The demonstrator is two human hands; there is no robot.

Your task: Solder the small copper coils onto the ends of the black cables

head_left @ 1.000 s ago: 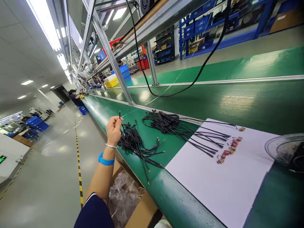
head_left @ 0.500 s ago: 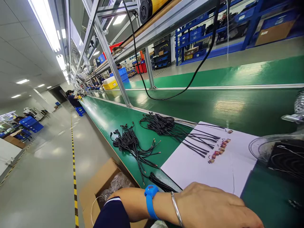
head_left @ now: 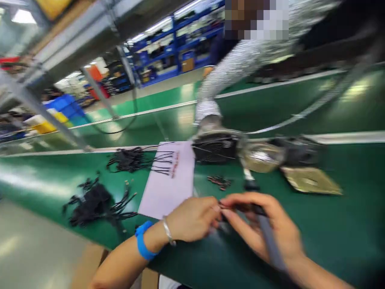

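My left hand (head_left: 195,218), with a blue band and a silver bangle at the wrist, is closed in a pinch on something small and dark that blur hides. Its fingertips meet those of my right hand (head_left: 270,224). A soldering iron (head_left: 266,230) lies in my right hand, its metal tip pointing away from me, while thumb and forefinger pinch at the same small spot. Beyond my fingers lies a small heap of dark reddish parts (head_left: 220,182). A white sheet (head_left: 173,192) to the left carries black cable ends (head_left: 162,163) beside a row of small reddish parts (head_left: 175,163).
Two bundles of black cables (head_left: 93,202) (head_left: 129,159) lie on the green bench at left. A silver duct hose (head_left: 210,104) drops to a black fan-like unit (head_left: 215,148). Right of it are a round holder (head_left: 261,156) and a yellowish flat pad (head_left: 311,180). Someone stands behind the hose.
The view has swung right and down the bench. My left hand now meets my right hand, which has come into view with the soldering iron.
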